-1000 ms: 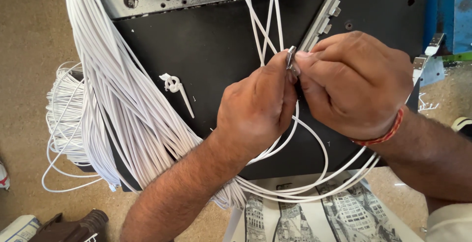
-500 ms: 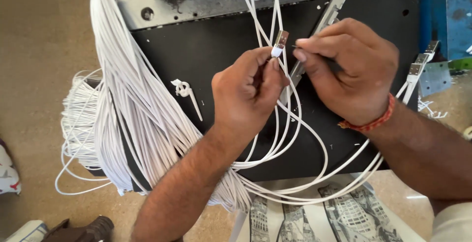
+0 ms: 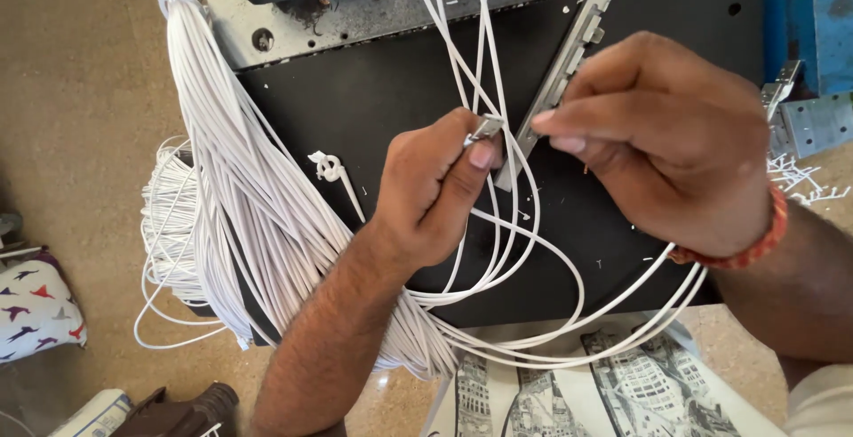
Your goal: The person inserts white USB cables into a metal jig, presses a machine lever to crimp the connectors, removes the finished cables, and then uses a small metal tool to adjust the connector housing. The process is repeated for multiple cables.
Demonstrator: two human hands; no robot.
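My left hand (image 3: 435,193) pinches a small metal terminal (image 3: 485,128) on the end of a white wire between thumb and forefinger. My right hand (image 3: 662,139), with a red band at the wrist, holds a long flat metal strip (image 3: 569,55) that slants up to the top edge. The terminal sits just left of the strip's lower end, a small gap between them. Several thin white wires (image 3: 484,55) run down between both hands and loop below them over a black panel (image 3: 391,99).
A thick bundle of white wires (image 3: 240,197) hangs over the panel's left edge down to the floor. A grey metal plate with bolts (image 3: 373,6) lies at the top. Blue metal parts (image 3: 809,37) stand at right. Printed paper (image 3: 613,384) lies below, patterned fabric (image 3: 35,308) at left.
My hands have drawn apart: the left one has pulled the terminal away from the strip. The view has shifted closer.
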